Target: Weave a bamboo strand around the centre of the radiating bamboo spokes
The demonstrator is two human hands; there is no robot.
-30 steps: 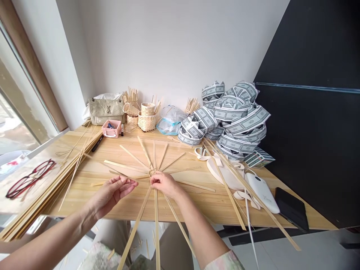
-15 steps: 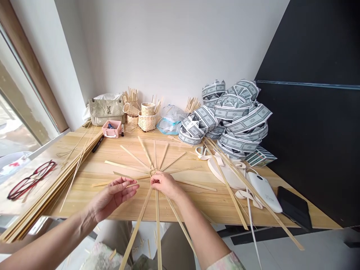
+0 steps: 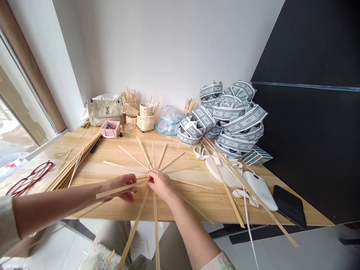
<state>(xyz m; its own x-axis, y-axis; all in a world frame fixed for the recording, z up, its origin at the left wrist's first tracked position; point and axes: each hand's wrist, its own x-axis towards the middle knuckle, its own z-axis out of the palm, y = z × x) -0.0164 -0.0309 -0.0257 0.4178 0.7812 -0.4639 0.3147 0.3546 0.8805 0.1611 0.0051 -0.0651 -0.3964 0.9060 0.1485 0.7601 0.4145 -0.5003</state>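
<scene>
Flat bamboo strips [image 3: 156, 232] radiate like spokes from a small woven centre on the table. My right hand [image 3: 159, 183] is closed over that centre, thumb and fingers pinching the strips where they cross. Just left of it, my left hand [image 3: 123, 187] has its fingers curled. One spoke strip [image 3: 112, 192] crosses over the left wrist and hand. A thinner, darker strip [image 3: 91, 211] trails from beneath the left hand to the lower left; the grip on it is partly hidden.
A bundle of long strips [image 3: 75, 159] and red glasses [image 3: 30, 178] lie left. Small baskets [image 3: 145, 122], a pink box [image 3: 110, 129] and a handbag [image 3: 105, 111] stand behind. Rolled patterned bands [image 3: 239, 120], a white power bank [image 3: 260, 191] and a black phone [image 3: 289, 206] are right.
My left hand has turned over and curled its fingers, passing under a spoke strip that now lies across it. My right hand stays on the centre. The view has shifted slightly.
</scene>
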